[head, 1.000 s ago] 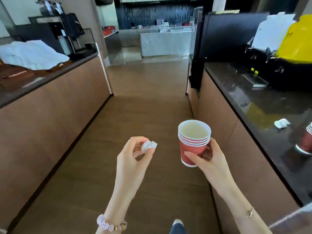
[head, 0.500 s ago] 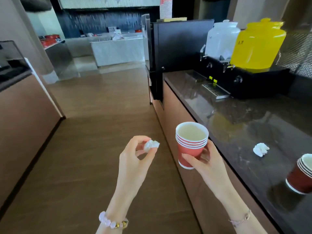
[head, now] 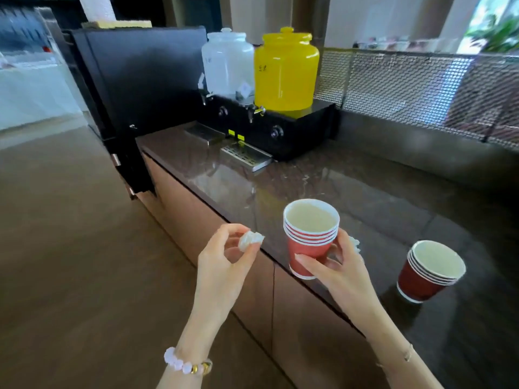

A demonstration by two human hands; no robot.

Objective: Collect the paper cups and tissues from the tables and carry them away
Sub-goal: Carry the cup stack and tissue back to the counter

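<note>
Nearest the viewer, two bare forearms reach forward; the left wrist wears a bracelet of pale pink beads (head: 184,365) with gold pieces. The left hand (head: 224,262) is raised beside the dark polished stone counter (head: 379,197), off its front edge, its grip narrow, pinching a small crumpled white tissue (head: 250,240) between thumb and fingertips. The right hand (head: 339,272) is over the front edge of the counter, its grip wrapped around the lower part of a stack of nested red paper cups with white rims (head: 310,237), held upright in the air. Just behind this hand, a second crumpled white tissue (head: 355,244) lies on the counter, mostly hidden by the fingers. To the right, apart from the hands, another stack of nested red paper cups (head: 429,272) stands upright on the counter. Farther back, toward the counter's far left corner, a metal drip tray (head: 245,157) lies in front of a black stand (head: 283,127). On the stand sit a white lidded drink dispenser jar (head: 227,63) and, touching its right side, a yellow lidded dispenser jar (head: 286,70). A metal mesh screen (head: 421,91) runs along the counter's back edge.
</note>
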